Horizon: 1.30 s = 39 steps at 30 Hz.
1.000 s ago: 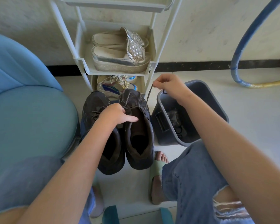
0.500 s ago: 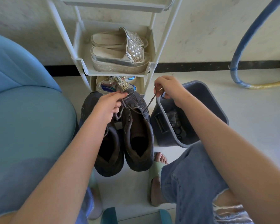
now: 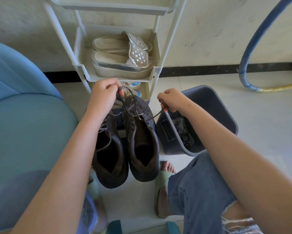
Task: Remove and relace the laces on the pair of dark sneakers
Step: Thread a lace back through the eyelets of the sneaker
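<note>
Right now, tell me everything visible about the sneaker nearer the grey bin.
The sneaker is dark brown, with a scuffed mesh-like upper and padded collar. It stands upright, heel toward the camera, toe toward the white rack. Its upper eyelets look empty and the throat gapes. A dark lace threads the eyelets near the toe; the left hand pinches one strand, the right hand the other. The other sneaker sits close beside it, the grey bin on the other side.

Bright, diffuse daylight is lighting the scene; floor (image 3: 268, 124) at right is washing out slightly. Shadows are falling soft. Wide-angle lens is bowing the rack (image 3: 108, 10) posts; frame edges are blurring slightly.
</note>
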Each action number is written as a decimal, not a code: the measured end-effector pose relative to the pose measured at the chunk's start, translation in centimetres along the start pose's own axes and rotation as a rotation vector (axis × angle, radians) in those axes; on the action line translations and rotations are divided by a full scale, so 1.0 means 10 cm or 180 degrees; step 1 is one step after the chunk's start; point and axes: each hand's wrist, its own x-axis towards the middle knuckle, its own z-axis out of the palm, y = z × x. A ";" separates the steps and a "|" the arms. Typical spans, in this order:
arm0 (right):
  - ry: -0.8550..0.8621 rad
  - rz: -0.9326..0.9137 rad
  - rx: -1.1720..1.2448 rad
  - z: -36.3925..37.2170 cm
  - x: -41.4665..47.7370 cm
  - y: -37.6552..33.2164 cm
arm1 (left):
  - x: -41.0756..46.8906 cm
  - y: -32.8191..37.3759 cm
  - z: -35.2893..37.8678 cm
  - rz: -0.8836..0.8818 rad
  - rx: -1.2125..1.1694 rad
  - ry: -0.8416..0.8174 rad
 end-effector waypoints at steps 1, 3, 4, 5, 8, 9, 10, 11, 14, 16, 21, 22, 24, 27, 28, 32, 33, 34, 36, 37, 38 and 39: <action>-0.0027 0.0026 -0.0061 0.01 0.01 0.00 | -0.01 0.03 -0.01 0.0241 0.0276 -0.0141; -0.0043 0.0042 -0.0161 0.03 0.03 0.00 | -0.03 0.10 -0.04 0.0598 0.0822 -0.0374; -0.0065 0.0026 -0.0200 0.05 0.03 0.01 | -0.04 0.13 -0.06 0.0686 0.1046 -0.0469; -0.0109 -0.0020 -0.0242 0.06 0.03 0.01 | -0.03 0.15 -0.08 0.0735 0.1232 -0.0556; -0.0355 -0.0276 -0.0486 0.13 0.00 0.00 | -0.04 0.18 -0.11 0.0700 0.1447 -0.0885; -0.0426 -0.0363 -0.0644 0.16 -0.02 -0.01 | -0.05 0.19 -0.09 0.0656 0.1506 -0.0945; -0.0452 -0.0437 -0.0792 0.18 -0.02 -0.01 | -0.06 0.20 -0.06 0.0631 0.1601 -0.0968; -0.0451 -0.0499 -0.0909 0.19 -0.03 -0.02 | -0.07 0.20 -0.04 0.0632 0.1700 -0.0975; -0.0780 -0.0441 -0.1212 0.14 -0.07 -0.07 | -0.06 0.16 -0.01 0.0591 0.1803 -0.0852; -0.1271 -0.0241 -0.1603 0.05 -0.10 -0.07 | -0.06 0.14 -0.01 0.0475 0.1709 -0.0636; -0.0910 -0.0244 -0.1617 -0.03 -0.08 -0.04 | -0.02 0.03 -0.02 0.0084 0.1724 -0.0567; -0.0807 -0.0279 -0.1675 -0.03 -0.08 -0.04 | 0.00 -0.03 -0.01 -0.0031 0.1813 -0.0605; -0.1014 -0.0191 -0.1877 -0.04 -0.09 -0.03 | 0.01 -0.12 0.01 -0.0313 0.2038 -0.0778; -0.1244 -0.0274 -0.1511 -0.10 -0.12 -0.03 | 0.01 -0.21 0.04 -0.0716 0.2314 -0.0819; -0.1059 -0.0432 -0.1156 -0.15 -0.14 -0.05 | 0.02 -0.23 0.03 -0.0808 0.2360 -0.0731; 0.0329 -0.0793 0.0900 -0.35 -0.17 -0.17 | 0.09 -0.27 -0.03 -0.1015 0.2343 -0.0806; 0.0594 -0.0827 0.1486 -0.38 -0.17 -0.18 | 0.09 -0.25 -0.03 -0.1085 0.2297 -0.0949; 0.0756 -0.0885 0.1943 -0.39 -0.16 -0.17 | 0.08 -0.22 -0.02 -0.1170 0.2208 -0.1141; 0.0906 -0.0985 0.2424 -0.36 -0.14 -0.16 | 0.03 -0.15 0.01 -0.1303 0.2013 -0.1433; 0.0989 -0.1021 0.2588 -0.34 -0.14 -0.17 | 0.01 -0.14 0.02 -0.1344 0.1954 -0.1488; 0.1087 -0.1058 0.2825 -0.34 -0.14 -0.19 | 0.01 -0.13 0.03 -0.1354 0.1905 -0.1501; 0.1167 -0.1102 0.3172 -0.34 -0.15 -0.21 | 0.01 -0.13 0.03 -0.1346 0.1865 -0.1502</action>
